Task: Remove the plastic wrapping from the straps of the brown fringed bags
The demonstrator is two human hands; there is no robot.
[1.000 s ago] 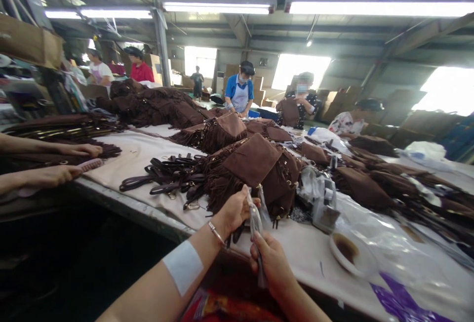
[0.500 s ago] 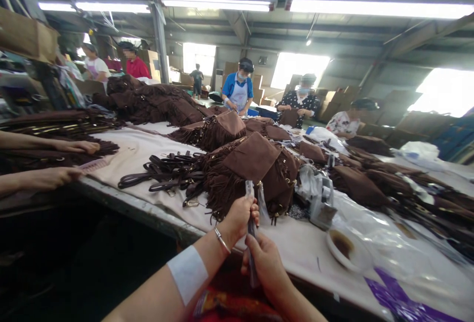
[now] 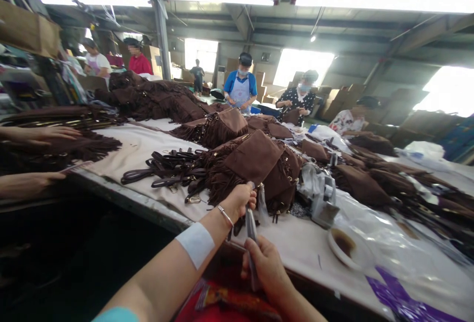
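Observation:
Above the table's front edge, a long narrow clear plastic strip (image 3: 251,225), folded or bunched lengthwise, is stretched between my hands. My left hand (image 3: 241,199), with a bangle at the wrist, is closed around its upper end. Lower and nearer to me, my right hand (image 3: 265,262) pinches the strip between thumb and fingers. I cannot make out whether anything is inside the plastic. Just beyond my left hand lies a pile of brown fringed bags (image 3: 252,156). Several dark straps with metal clips (image 3: 174,169) lie to the left of it.
A white bowl of brown liquid (image 3: 342,244), clear plastic sheeting (image 3: 392,233) and purple tape (image 3: 403,295) lie on the right. At the left, another person's hands (image 3: 40,134) work by fringed pieces, one holding a comb-like tool. Several people stand across the cloth-covered table (image 3: 114,151).
My left hand has slid up toward the strip's top end, and a longer stretch of plastic now shows between my hands. The other person's hands at the left have drawn back leftward.

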